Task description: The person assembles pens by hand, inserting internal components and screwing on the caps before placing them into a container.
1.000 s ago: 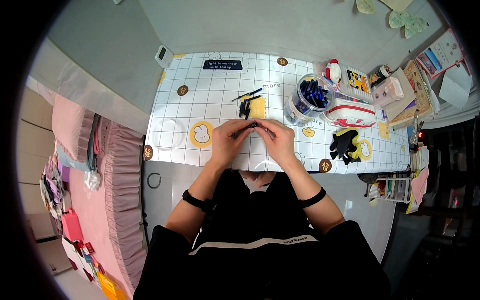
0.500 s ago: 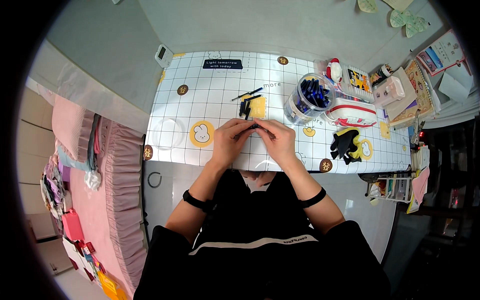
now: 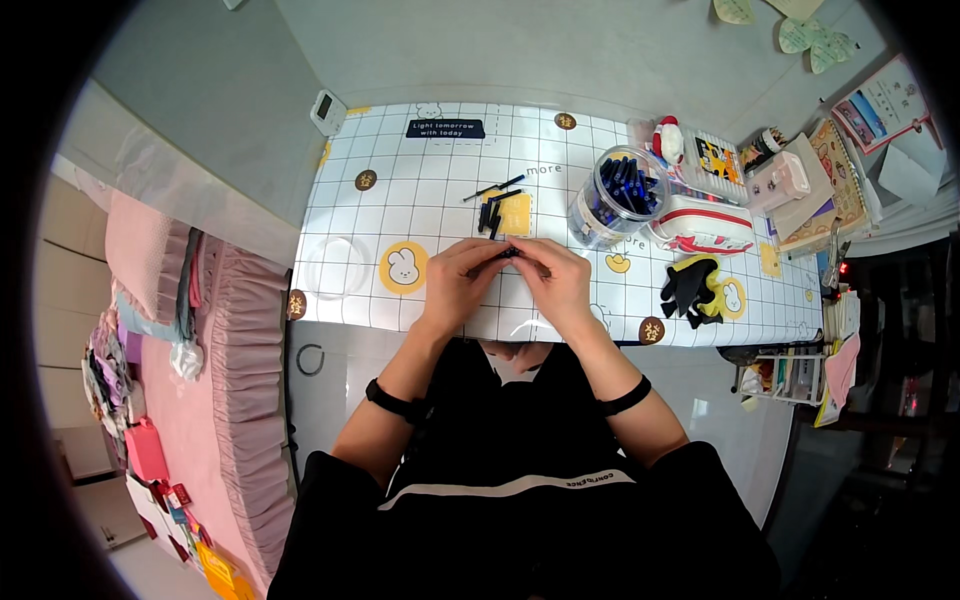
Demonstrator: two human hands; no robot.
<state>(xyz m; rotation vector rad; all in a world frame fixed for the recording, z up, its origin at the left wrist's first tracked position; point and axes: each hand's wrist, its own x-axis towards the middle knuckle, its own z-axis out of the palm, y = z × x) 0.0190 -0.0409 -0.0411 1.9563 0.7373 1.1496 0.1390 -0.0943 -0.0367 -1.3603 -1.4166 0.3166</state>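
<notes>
Close to the table's near edge, my left hand (image 3: 458,284) and my right hand (image 3: 558,284) meet fingertip to fingertip. Between them they pinch a small dark piece (image 3: 509,253), mostly covered by the fingers, so its kind does not show. Just beyond lie several short dark sticks (image 3: 488,217) that look like ink cartridges, partly on a yellow printed square. Farther back a thin stick with a pale tip (image 3: 480,194) lies in line with another dark stick (image 3: 511,182). To the right stands an uncovered clear plastic jar (image 3: 592,228) holding many dark blue cartridges (image 3: 627,183).
Right of the jar are a white-and-red pouch (image 3: 705,226), black-and-yellow gloves (image 3: 690,288), a pink box (image 3: 778,182) and notebooks (image 3: 835,190). A round clear lid (image 3: 336,267) lies at the left. A small white timer (image 3: 327,112) leans by the back left wall.
</notes>
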